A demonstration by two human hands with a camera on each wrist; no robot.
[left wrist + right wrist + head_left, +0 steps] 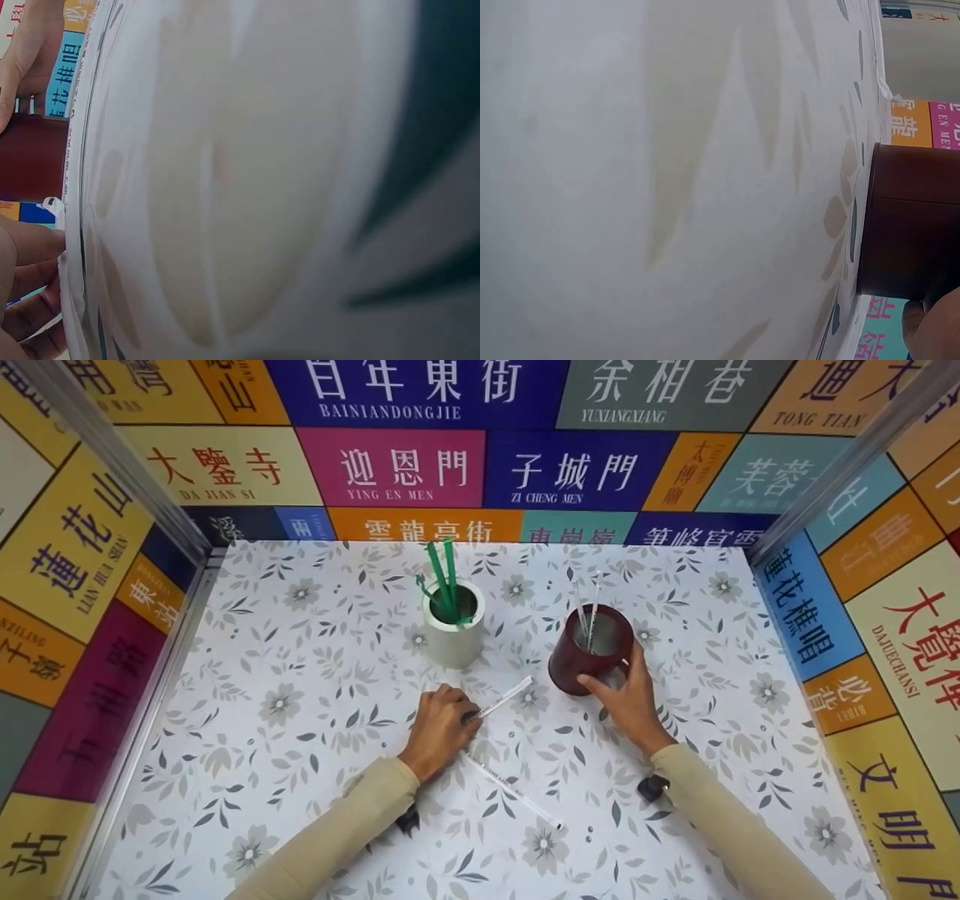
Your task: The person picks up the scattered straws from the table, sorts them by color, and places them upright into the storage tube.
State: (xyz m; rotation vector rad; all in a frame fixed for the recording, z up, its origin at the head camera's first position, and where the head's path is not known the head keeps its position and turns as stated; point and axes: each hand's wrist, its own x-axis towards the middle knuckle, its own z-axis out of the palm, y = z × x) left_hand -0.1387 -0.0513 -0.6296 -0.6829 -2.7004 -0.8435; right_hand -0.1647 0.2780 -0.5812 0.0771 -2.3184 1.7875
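In the head view, my left hand [441, 727] pinches one end of a thin white printed stick [506, 697], low over the table; its other end points up and right. A second such stick [514, 789] lies on the table just below that hand. My right hand [631, 701] grips a dark red pen cup [564, 664] from its right side, thumb in front. The cup leans slightly in this view and contains a couple of similar clear-white sticks [595, 619]. The right wrist view shows the cup's side [915, 217] and part of my right hand [939, 330].
A white cup [454, 645] with several green stems [448, 577] stands at the back, left of the red cup. The table [337, 622] has a leafy floral cover. Colourful lettered panels [390, 469] wall it at the back and both sides.
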